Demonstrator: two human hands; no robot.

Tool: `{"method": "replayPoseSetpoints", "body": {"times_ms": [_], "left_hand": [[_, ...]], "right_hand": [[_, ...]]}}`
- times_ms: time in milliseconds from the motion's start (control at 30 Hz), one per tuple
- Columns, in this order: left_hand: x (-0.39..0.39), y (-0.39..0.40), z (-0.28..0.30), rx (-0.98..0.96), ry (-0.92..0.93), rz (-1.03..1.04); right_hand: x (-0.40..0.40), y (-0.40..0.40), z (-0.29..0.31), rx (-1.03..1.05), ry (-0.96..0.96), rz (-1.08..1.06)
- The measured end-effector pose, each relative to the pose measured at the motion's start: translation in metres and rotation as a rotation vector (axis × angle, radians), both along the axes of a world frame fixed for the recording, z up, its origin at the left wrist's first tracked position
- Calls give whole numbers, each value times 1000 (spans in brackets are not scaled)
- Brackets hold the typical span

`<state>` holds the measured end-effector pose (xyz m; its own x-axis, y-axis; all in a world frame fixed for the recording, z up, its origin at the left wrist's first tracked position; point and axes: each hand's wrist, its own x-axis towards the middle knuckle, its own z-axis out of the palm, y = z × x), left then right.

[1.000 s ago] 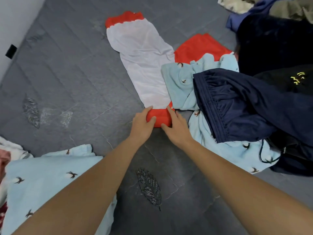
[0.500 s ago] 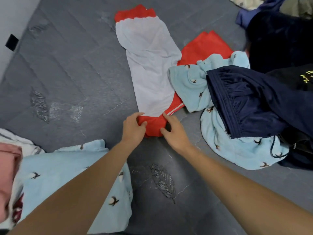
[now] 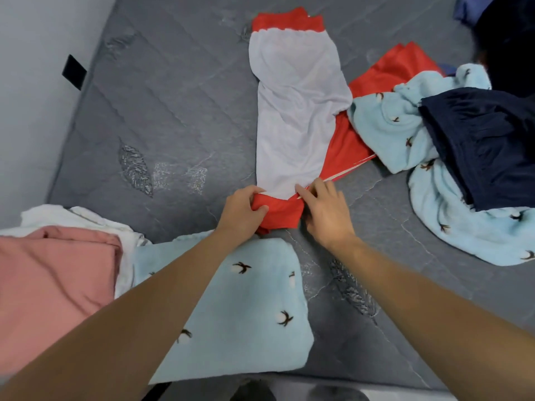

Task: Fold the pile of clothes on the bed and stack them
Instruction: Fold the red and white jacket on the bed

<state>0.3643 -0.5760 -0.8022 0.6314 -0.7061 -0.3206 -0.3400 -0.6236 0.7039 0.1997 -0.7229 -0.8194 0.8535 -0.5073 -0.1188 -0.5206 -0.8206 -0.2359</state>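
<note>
Your left hand (image 3: 244, 209) has its grip curled round the near red hem of the red and white garment (image 3: 295, 123), thumb on top and fingers tucked under the edge; your right hand (image 3: 325, 211) pinches the same hem at its right corner, index finger stretched along the white cloth. Both hands sit at the near end, just beside each other, so neither is nearer than the other. From that grip the garment runs straight away from you: its long axis points far, slightly left to right, ending in a red band at the far end, and it lies flat on the grey bed (image 3: 173, 111). Judging by that, your next fold will likely carry the near hem toward the far band. A red flap spreads out to the right under the white panel and touches the unfolded pile, where a light blue printed piece (image 3: 451, 227) lies under a dark navy garment (image 3: 486, 146). There are no containers here; near left lie a folded light blue piece (image 3: 252, 308), a pink one (image 3: 52, 279) and some white cloth (image 3: 72, 218).
</note>
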Motion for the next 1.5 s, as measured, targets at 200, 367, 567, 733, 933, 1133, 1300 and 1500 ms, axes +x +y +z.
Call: {"method": "replayPoseSetpoints", "body": {"times_ms": [200,367,567,733,933,1133,1300,1500], "left_hand": [[30,6,-25,-63,-143,-419],[59,-3,-41,-28,-678,-619],[70,-31,-52,-61,-517,-827],[63,-23,-25,-140,-363,-677],[60,-29,68,-218,-305,-522],[57,-38,212,-371,-265,-382],[52,-46,343,-423,-278,-311],[40,-45,483,-512,-290,-241]], "right_hand": [[0,-21,-20,-85,-44,62],[-5,-42,-37,-89,-24,200],[-6,-53,-41,-63,-30,251],[-8,-51,-9,84,-73,191],[-9,-62,95,175,-110,14],[-4,-69,243,200,-230,-10],[-5,-78,371,171,-317,-18],[-8,-85,508,128,-448,8]]}}
